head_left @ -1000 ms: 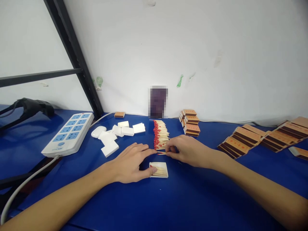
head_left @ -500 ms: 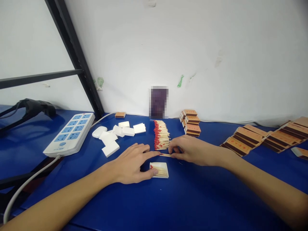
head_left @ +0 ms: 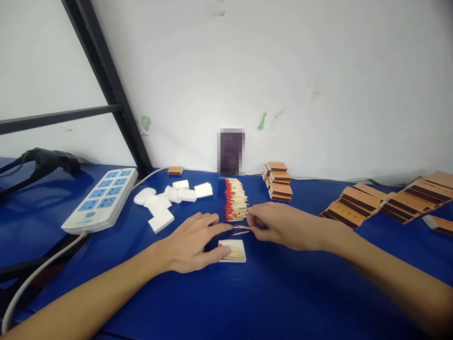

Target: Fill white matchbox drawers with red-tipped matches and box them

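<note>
My left hand (head_left: 194, 243) is spread flat, its index finger stretched to the red head of a loose match (head_left: 242, 227). Its thumb rests over the left side of a white matchbox tray (head_left: 238, 244), on or just above the matches (head_left: 236, 255) lying inside. My right hand (head_left: 279, 224) has thumb and index finger pinched at the plain end of that same loose match. Just in front of it, a second match (head_left: 241, 233) lies on the blue table. Behind the fingers runs a long pile of red-headed matches (head_left: 236, 200), heads to the left.
White trays (head_left: 161, 220) lie scattered left, beside a white rounded case (head_left: 145, 196) and a power strip (head_left: 101, 200). Stacked matchboxes (head_left: 281, 191) stand behind my right hand. Flattened matchbox sleeves (head_left: 348, 212) spread at right. A small matchbox (head_left: 175, 170) sits near the wall.
The two loose matches, close together before, now lie apart, one nearer the tray. My right fingers have shifted slightly; my left hand stays in much the same place.
</note>
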Demonstrator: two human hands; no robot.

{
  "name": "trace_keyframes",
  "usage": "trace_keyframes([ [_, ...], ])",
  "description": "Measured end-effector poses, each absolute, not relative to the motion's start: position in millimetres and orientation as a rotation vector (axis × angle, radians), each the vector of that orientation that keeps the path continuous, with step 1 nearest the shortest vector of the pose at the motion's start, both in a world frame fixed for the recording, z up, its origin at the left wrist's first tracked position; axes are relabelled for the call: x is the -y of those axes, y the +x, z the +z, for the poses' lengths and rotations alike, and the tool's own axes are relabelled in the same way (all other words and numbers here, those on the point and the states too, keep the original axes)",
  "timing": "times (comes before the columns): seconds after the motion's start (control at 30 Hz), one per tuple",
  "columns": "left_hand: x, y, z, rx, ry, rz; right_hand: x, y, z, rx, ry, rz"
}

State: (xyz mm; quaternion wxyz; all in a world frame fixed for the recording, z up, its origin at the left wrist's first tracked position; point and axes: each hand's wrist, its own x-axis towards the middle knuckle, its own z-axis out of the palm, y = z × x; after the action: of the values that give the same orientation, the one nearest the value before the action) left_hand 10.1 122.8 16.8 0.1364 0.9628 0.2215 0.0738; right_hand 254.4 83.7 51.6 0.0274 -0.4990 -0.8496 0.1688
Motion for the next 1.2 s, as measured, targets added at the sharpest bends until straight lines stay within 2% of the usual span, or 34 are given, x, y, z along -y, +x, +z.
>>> trace_keyframes([
  [0.33,-126.3,12.1,15.1,-0.645,2.721,0.313,-62.8,222.4,52.4,2.628,-1.537,0.65],
  [0.73,-133.4,7.1,17.7,-0.315,2.668,0.398,-84.6,249.1,46.9,2.585,-1.507,0.5],
  [1.03,-128.4,3.2,16.2,-0.148,2.693,0.821,-90.6,251.2,31.6,2.637,-1.524,0.523],
  [1.2,-127.2,9.1,15.3,-0.586,2.623,0.778,-80.8,246.5,48.6,2.643,-1.526,0.528],
])
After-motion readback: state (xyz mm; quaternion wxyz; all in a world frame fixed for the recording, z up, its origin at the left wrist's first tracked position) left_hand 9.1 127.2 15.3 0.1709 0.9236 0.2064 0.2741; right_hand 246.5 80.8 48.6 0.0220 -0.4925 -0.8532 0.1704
